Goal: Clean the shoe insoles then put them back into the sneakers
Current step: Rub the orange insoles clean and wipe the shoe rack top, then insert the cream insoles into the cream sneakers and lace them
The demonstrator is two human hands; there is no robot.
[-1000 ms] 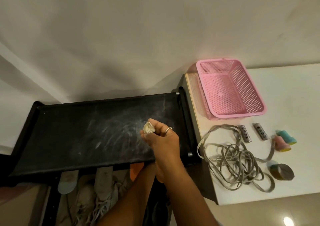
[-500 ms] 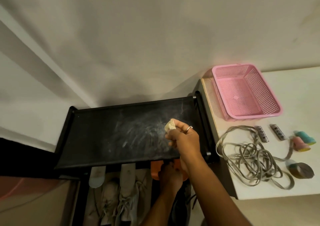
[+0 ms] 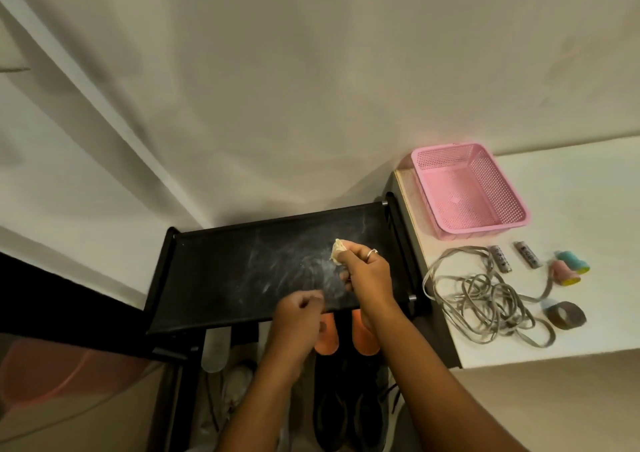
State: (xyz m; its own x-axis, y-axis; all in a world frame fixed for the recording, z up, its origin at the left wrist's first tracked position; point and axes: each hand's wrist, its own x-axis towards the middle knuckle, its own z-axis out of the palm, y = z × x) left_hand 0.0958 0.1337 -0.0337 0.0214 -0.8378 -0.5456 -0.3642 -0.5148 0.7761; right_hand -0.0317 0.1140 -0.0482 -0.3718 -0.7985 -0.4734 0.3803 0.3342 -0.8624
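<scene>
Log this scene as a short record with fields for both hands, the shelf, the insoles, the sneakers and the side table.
right hand: pinches a crumpled pale wipe over the shelf top
left hand: fingers curled at the shelf's front edge; whether it holds anything is unclear
shelf top: black, streaked with white smears
orange insoles: two, poking out under the shelf, above the black sneakers
pale insole: pokes out at left, by the white sneakers
side table: pink basket, tangled grey strap, tape roll

The right forearm (image 3: 433, 375) and the left forearm (image 3: 263, 392) are bare as far as the bottom edge of the view. The right grip (image 3: 367, 271) wears a thin, silvery ring (image 3: 371, 252) on one finger, its band catching the light near the knuckle. The left grip (image 3: 298, 316) is bare.
</scene>
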